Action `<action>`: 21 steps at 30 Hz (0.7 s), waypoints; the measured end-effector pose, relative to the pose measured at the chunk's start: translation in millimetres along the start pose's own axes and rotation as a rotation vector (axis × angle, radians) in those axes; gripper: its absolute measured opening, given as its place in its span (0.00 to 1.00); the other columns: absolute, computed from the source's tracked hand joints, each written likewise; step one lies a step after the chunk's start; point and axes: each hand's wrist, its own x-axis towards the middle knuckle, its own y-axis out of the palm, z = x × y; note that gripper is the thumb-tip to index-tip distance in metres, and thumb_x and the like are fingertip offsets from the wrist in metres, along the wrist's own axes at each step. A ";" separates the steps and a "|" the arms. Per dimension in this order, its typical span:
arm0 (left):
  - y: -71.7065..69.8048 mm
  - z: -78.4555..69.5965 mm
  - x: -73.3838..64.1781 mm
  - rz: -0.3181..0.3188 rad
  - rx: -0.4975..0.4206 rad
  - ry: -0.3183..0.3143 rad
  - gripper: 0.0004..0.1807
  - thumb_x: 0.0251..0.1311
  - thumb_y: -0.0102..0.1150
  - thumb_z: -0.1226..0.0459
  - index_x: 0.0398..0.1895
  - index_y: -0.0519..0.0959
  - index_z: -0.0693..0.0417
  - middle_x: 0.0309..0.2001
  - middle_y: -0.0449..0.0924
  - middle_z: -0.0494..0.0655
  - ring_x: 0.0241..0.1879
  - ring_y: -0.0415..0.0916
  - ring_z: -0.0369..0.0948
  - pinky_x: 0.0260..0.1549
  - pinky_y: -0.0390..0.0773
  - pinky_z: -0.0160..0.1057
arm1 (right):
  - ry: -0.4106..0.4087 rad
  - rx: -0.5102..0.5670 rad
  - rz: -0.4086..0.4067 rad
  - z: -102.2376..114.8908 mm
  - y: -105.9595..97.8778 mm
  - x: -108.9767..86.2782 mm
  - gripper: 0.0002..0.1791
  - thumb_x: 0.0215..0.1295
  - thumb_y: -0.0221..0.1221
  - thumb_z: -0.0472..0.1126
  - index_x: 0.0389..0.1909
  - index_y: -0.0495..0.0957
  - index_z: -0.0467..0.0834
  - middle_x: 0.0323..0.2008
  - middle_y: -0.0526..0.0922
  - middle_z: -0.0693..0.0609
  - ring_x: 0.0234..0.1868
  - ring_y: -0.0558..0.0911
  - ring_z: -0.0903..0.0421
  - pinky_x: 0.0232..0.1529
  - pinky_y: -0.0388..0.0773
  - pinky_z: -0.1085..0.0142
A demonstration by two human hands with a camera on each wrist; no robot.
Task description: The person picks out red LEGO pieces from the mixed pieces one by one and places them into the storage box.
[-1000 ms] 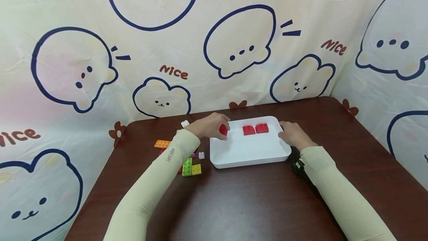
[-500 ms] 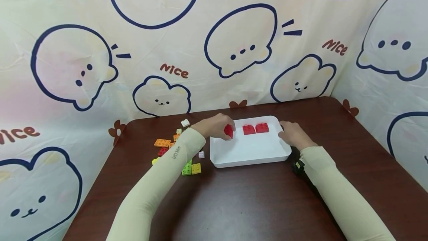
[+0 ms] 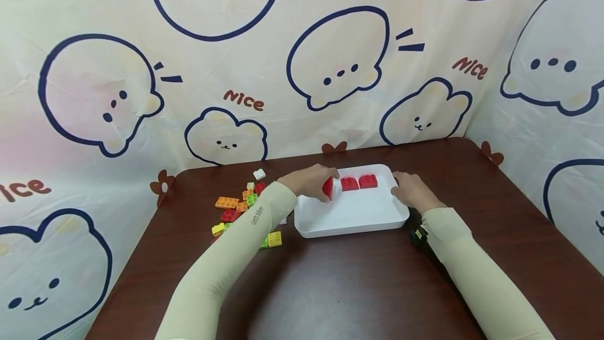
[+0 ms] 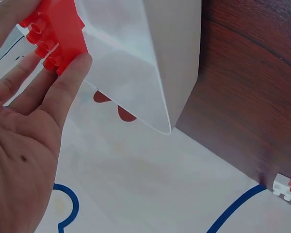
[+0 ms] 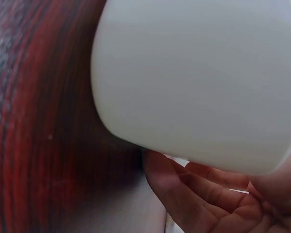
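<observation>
My left hand (image 3: 309,181) pinches a red toy building brick (image 3: 327,189) above the left part of a white tray (image 3: 354,214). In the left wrist view, that brick (image 4: 65,36) sits between thumb and fingertips, its studs turned sideways. Two red bricks, one (image 3: 349,184) beside the other (image 3: 368,181), lie near the tray's far side. At the tray's right edge, my right hand (image 3: 416,192) grips the rim. The right wrist view has the fingers of this hand (image 5: 208,199) curled against the tray's outer wall (image 5: 194,87).
Left of the tray lie several loose bricks, among them an orange one (image 3: 227,202), a dark red one (image 3: 229,215), a yellow one (image 3: 274,238) and a white one (image 3: 259,174). My left forearm partly covers them. A patterned cloth (image 3: 302,67) hangs behind the brown table (image 3: 330,287).
My left hand, with the red brick in it, has moved a little to the right over the tray. More loose bricks show behind the forearm. The right hand has stayed at the rim.
</observation>
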 end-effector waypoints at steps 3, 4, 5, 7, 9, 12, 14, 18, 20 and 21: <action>-0.5 -1.5 1.7 0.003 0.012 0.003 0.38 0.51 0.79 0.57 0.67 0.73 0.49 0.53 0.77 0.45 0.52 0.72 0.42 0.43 0.83 0.38 | 0.002 0.000 -0.003 0.2 -0.4 0.7 0.33 0.74 0.53 0.39 0.74 0.56 0.28 0.69 0.63 0.27 0.66 0.69 0.32 0.65 0.67 0.38; -0.3 -1.6 2.2 0.003 0.016 0.007 0.38 0.52 0.79 0.57 0.66 0.74 0.50 0.53 0.77 0.46 0.52 0.72 0.42 0.44 0.83 0.38 | 0.001 0.001 -0.003 0.0 -0.4 1.0 0.34 0.74 0.53 0.39 0.74 0.56 0.28 0.69 0.63 0.27 0.65 0.69 0.32 0.65 0.67 0.38; 0.0 -1.6 2.8 0.002 0.022 0.012 0.37 0.52 0.78 0.57 0.66 0.75 0.51 0.52 0.78 0.46 0.51 0.73 0.42 0.44 0.83 0.38 | 0.001 0.002 -0.004 -0.1 -0.3 1.3 0.34 0.74 0.54 0.39 0.74 0.56 0.29 0.69 0.63 0.27 0.65 0.69 0.32 0.65 0.67 0.38; 1.2 -1.2 3.8 0.000 0.033 0.013 0.36 0.53 0.78 0.56 0.66 0.76 0.51 0.52 0.79 0.46 0.51 0.73 0.41 0.44 0.83 0.38 | -0.001 0.000 -0.002 -0.8 0.1 1.8 0.34 0.74 0.54 0.39 0.74 0.56 0.28 0.69 0.63 0.27 0.65 0.70 0.32 0.64 0.67 0.38; 2.8 -0.3 4.8 0.000 0.040 0.012 0.35 0.53 0.78 0.56 0.65 0.77 0.51 0.52 0.79 0.45 0.50 0.73 0.41 0.45 0.83 0.37 | -0.005 -0.002 -0.001 -1.3 0.5 1.9 0.34 0.75 0.54 0.39 0.74 0.56 0.28 0.69 0.63 0.26 0.65 0.69 0.32 0.64 0.67 0.38; 4.2 0.8 7.0 -0.002 0.035 0.006 0.36 0.52 0.78 0.55 0.66 0.78 0.49 0.52 0.80 0.45 0.50 0.73 0.41 0.45 0.83 0.37 | -0.008 -0.002 -0.002 -1.2 0.6 1.5 0.34 0.75 0.53 0.39 0.74 0.56 0.28 0.70 0.63 0.27 0.65 0.70 0.32 0.64 0.67 0.38; 4.6 1.1 8.6 -0.003 0.031 0.009 0.36 0.52 0.79 0.54 0.65 0.78 0.49 0.52 0.81 0.46 0.50 0.73 0.41 0.45 0.83 0.37 | -0.009 -0.002 -0.004 -0.5 0.6 0.5 0.33 0.75 0.53 0.39 0.74 0.56 0.29 0.70 0.63 0.27 0.65 0.70 0.33 0.64 0.67 0.38; 6.2 1.3 11.3 -0.008 0.034 0.014 0.35 0.52 0.78 0.54 0.65 0.79 0.50 0.53 0.82 0.46 0.48 0.74 0.41 0.45 0.82 0.36 | -0.007 -0.002 -0.003 0.3 0.6 0.0 0.33 0.75 0.52 0.39 0.75 0.56 0.29 0.70 0.63 0.27 0.65 0.70 0.33 0.64 0.67 0.38; 7.1 1.3 11.9 -0.008 0.037 0.006 0.35 0.52 0.78 0.53 0.65 0.79 0.50 0.52 0.82 0.46 0.48 0.74 0.41 0.46 0.82 0.37 | -0.008 -0.003 -0.002 0.2 0.5 0.2 0.33 0.75 0.52 0.39 0.75 0.56 0.29 0.70 0.63 0.27 0.65 0.70 0.33 0.64 0.67 0.38; 7.7 1.5 12.3 -0.006 0.040 0.000 0.35 0.53 0.78 0.53 0.65 0.79 0.50 0.52 0.82 0.46 0.48 0.74 0.41 0.46 0.82 0.37 | -0.008 -0.003 -0.002 0.1 0.3 0.3 0.33 0.75 0.52 0.39 0.74 0.56 0.29 0.70 0.63 0.27 0.65 0.70 0.33 0.65 0.67 0.38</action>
